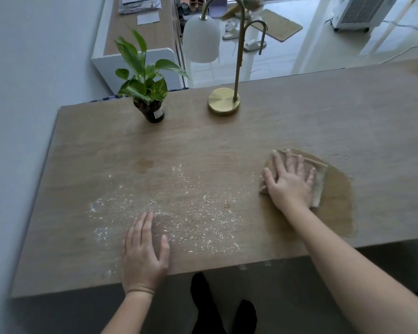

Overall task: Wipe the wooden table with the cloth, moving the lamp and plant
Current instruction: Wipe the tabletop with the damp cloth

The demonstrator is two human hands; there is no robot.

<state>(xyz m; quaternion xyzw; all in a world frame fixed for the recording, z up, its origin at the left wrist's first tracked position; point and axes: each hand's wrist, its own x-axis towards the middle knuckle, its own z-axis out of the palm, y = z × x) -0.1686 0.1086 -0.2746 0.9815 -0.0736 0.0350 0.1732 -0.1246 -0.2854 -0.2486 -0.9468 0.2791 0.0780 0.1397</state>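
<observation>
The wooden table (227,141) fills the view. White crumbs (179,213) are scattered over its near left half. My right hand (290,184) lies flat, fingers spread, pressing a beige cloth (320,182) onto the table at the right, on a darker damp patch (338,201). My left hand (143,254) rests flat on the table near the front edge, holding nothing. A small plant (145,83) in a dark pot stands at the far left. To its right stands a brass lamp (225,102) with a white shade.
A grey wall (22,92) runs along the table's left side. Beyond the far edge are a white cabinet (135,59), a tiled floor with slippers and a mat. My feet (222,309) show below the front edge.
</observation>
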